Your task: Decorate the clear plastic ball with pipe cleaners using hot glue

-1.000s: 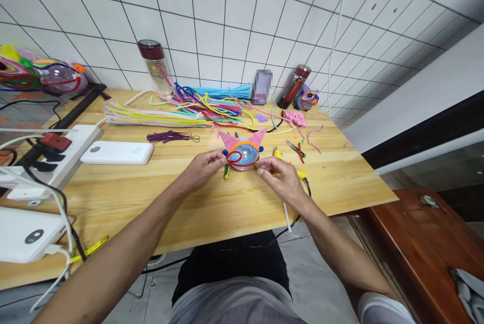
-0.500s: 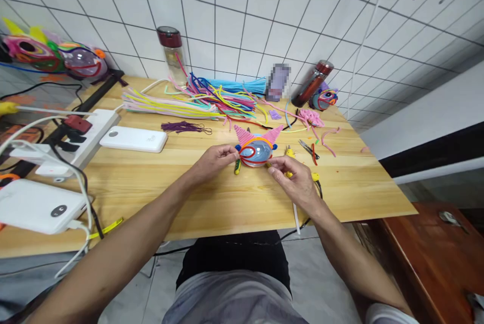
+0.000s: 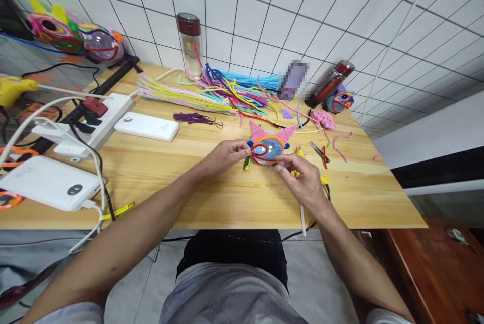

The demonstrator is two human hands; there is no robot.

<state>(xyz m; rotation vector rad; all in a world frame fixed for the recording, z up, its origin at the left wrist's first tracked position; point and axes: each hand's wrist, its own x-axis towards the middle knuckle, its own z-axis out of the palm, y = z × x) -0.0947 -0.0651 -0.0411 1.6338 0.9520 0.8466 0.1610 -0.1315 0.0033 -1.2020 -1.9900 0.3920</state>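
A clear round ornament (image 3: 273,149) with pink ear-like pieces (image 3: 257,133) on top, an orange curved strip and blue knobs at its sides lies on the table between my hands. A red pipe cleaner (image 3: 260,154) loops across its front. My left hand (image 3: 229,156) pinches at the left end of this red strip, thumb against forefinger. At the lower right edge, the fingertips of my right hand (image 3: 301,178) close on the strip's other end; the exact contact is small and partly hidden. A green-and-yellow handle (image 3: 247,163) sticks out beneath the ornament's left side.
A yellow glue gun (image 3: 324,180) lies partly behind my right hand, beside scissors (image 3: 319,151). Bundled pipe cleaners (image 3: 185,97), a glass bottle (image 3: 190,46) and a red flask (image 3: 333,84) line the back. Power banks (image 3: 146,126) and a power strip (image 3: 113,114) occupy the left.
The view has shifted, so the table's things appear farther right. Both hands stay at the ornament's sides, with hardly any movement relative to it.
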